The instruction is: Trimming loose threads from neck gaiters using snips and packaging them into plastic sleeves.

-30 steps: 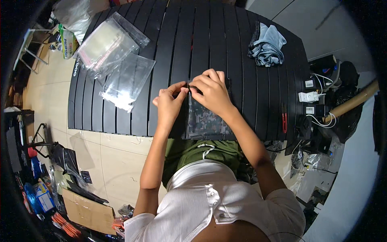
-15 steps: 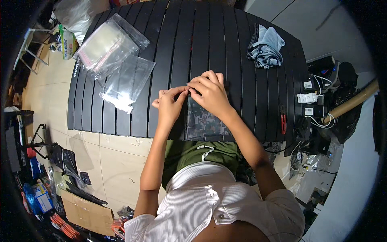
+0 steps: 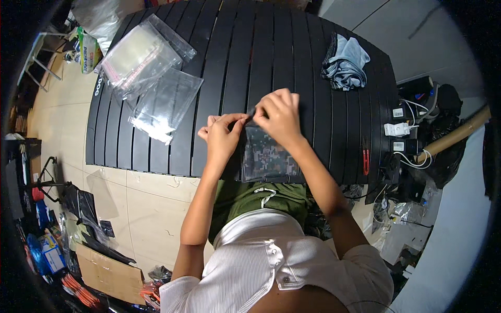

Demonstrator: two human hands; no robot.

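A clear plastic bag with a folded grey camouflage-print cloth inside [image 3: 269, 156] lies flat at the table's near edge, in front of my body. My left hand [image 3: 223, 134] is closed in a pinch at the bag's far left corner. Just to its right, my right hand [image 3: 281, 117] is also closed, thumb and fingers pinching the bag's far edge. A small dark piece of that edge rises between the two hands. My right hand hides part of the bag's far right side.
Clear plastic bags [image 3: 166, 101] lie loose and stacked on the slatted black table [image 3: 334, 130] at left. A folded light-blue denim cloth [image 3: 347, 60] sits far right. A red-handled cutter [image 3: 366, 160] rests near the right edge, beside chargers and white cables [image 3: 399, 129].
My right hand has moved slightly right, away from my left hand, still pinching the bag's edge. More of the edge shows between them. My left hand has hardly moved.
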